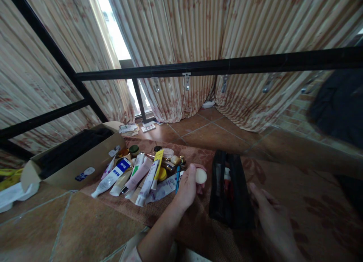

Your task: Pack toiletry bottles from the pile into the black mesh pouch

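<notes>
**Left hand (185, 192) Clamped a White Disc (201, 176) Beside a Black Bag (241, 194)**

At the lower right of the frame, the right hand (272, 212) was blurred beside the bag's right edge; whether its fingers touched the bag or closed on anything could not be told. Just below and right of centre, the left hand's fingers were clamped on the white disc, left of the bag. The bag lay open on a brown cloth (286, 178), a red bottle (227, 178) with a white top inside. Left of that hand, tubes (113, 177) lay heaped with small jars (134, 150) behind them. A box (93, 169) holding black fabric (73, 148) stood at the left. Farther back came papers (149, 126) on the tiles (210, 129), a black rail (204, 67) and curtains (176, 27).
</notes>
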Demonstrator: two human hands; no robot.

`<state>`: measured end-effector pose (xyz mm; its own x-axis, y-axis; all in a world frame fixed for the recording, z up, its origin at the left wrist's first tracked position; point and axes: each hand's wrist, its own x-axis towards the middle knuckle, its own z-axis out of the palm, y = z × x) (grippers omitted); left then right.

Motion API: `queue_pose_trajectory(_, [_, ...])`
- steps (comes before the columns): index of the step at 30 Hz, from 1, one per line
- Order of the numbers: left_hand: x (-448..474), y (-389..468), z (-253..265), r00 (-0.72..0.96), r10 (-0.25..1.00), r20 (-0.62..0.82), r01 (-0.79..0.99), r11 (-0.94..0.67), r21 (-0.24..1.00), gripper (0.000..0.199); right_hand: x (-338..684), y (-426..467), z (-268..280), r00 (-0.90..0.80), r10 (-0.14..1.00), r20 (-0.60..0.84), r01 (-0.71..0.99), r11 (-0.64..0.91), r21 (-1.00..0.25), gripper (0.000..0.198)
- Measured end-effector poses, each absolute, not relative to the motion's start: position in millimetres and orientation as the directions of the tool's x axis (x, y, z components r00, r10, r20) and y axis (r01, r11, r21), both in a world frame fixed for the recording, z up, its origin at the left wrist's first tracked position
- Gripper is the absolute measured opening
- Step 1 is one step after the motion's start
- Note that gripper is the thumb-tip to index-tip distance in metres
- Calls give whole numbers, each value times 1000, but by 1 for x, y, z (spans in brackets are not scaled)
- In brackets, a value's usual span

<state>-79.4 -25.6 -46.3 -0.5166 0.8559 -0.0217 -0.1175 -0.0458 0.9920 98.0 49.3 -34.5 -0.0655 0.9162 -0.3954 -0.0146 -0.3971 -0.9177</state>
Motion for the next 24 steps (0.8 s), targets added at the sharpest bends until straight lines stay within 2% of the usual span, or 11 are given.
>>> queue_pose_trajectory(5, [-79,-26,-47,-500,866,-5,-75,-38,996,58,97,49,-35,-69,917,-394,-47,-397,-917,41])
queue_pose_trajectory(18, [-81,-24,-50,-495,869,2,-59,-36,998,37,101,52,-46,-98,933,-346,-4,-348,-937,44])
queue_pose_trajectory(24, [-80,-25,-47,-498,866,33,-8,-43,999,31,100,52,-43,-65,921,-384,18,-384,-923,44])
